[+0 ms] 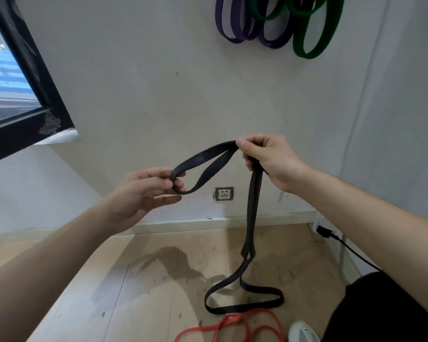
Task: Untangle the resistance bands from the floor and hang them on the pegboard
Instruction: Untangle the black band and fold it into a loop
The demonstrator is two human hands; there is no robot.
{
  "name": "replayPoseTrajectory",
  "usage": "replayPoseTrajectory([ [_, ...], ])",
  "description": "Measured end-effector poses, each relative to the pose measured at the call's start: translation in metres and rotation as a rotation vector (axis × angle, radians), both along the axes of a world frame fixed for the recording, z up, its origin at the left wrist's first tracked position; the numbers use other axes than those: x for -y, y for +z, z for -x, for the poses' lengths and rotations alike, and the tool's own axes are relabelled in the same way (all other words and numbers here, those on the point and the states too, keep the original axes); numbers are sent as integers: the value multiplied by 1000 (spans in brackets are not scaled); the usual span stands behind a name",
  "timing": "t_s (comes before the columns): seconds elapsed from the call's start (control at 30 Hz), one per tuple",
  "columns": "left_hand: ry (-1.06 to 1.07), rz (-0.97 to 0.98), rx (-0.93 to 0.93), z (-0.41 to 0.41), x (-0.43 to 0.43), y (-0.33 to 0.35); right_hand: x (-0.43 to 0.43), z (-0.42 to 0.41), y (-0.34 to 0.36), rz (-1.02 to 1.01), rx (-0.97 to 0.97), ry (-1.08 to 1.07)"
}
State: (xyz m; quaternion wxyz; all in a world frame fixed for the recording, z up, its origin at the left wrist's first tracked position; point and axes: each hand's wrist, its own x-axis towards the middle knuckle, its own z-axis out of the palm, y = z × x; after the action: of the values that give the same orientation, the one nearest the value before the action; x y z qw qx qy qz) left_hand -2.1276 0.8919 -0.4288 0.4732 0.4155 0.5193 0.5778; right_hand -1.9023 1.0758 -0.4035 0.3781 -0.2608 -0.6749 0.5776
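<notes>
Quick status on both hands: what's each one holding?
Left hand: pinches the loop end of the black band.
Right hand: grips the same band further along.

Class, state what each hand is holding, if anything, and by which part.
Both hold the black rubber resistance band: left hand pinches the loop's end, right hand grips the top bend.
</notes>
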Motion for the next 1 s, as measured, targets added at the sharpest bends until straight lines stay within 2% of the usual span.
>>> replayPoseTrajectory([
  [0.13, 78, -11, -60, -5, 3, 2, -2, -2, -6, 12, 67, 20],
  [0.5, 529, 22, -373, -4, -2, -2, 6, 0, -7, -53, 152, 162],
  [0.7, 321, 151, -488, -4, 5, -6, 6, 0, -10, -79, 187, 199],
  [0.87, 252, 97, -521, -11, 6, -5, 14, 3, -11, -155, 250, 307],
  [1.0, 79, 63, -593, -28, 3, -2, 25, 7, -9, -192, 280, 399],
])
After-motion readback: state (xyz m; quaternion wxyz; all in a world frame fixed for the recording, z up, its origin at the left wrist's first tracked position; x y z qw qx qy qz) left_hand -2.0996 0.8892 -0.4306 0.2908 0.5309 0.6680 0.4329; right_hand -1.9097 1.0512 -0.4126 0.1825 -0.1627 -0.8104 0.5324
